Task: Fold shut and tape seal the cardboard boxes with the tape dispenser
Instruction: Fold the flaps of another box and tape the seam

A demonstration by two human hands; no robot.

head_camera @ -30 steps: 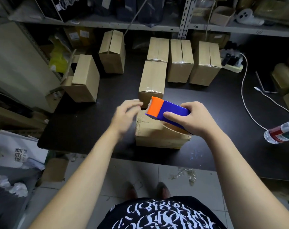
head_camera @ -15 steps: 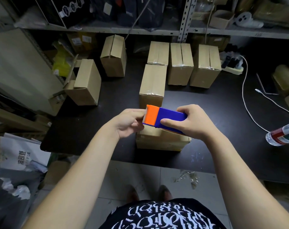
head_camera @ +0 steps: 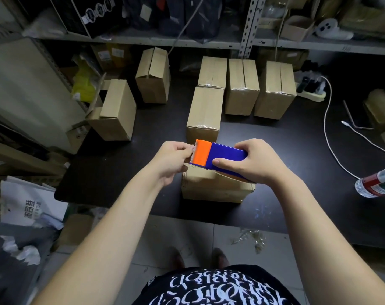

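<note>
Work surface: a black table (head_camera: 121, 168) with a dull, lightly scuffed top, its near edge at 6 o'clock over grey floor tiles (head_camera: 176, 234), where a crumpled tape scrap (head_camera: 251, 237) lies. At the table's centre sits the cardboard box (head_camera: 211, 188), flaps down. The tape dispenser (head_camera: 220, 156), blue with an orange toothed end, is held just above that box's top. The right hand (head_camera: 256, 164) grips the blue body, fingers wrapped over it and thumb along the near side. The left hand (head_camera: 173, 160) has curled fingers, thumb and fingertips pinching at the toothed edge; whether tape lies between them cannot be told. At 12 o'clock a taped box (head_camera: 206, 111) stands upright, with three boxes (head_camera: 242, 86) in a row behind it. At 10 o'clock are two more cartons (head_camera: 117, 108), one with a loose flap. At 2 o'clock a power strip (head_camera: 312, 93) feeds a white cable (head_camera: 328, 128) trailing toward 3 o'clock, where a bottle (head_camera: 376, 183) lies on its side. A cluttered metal shelf (head_camera: 143, 41) spans the rear wall. A white bag (head_camera: 30, 208) sits on the floor at 8 o'clock.
</note>
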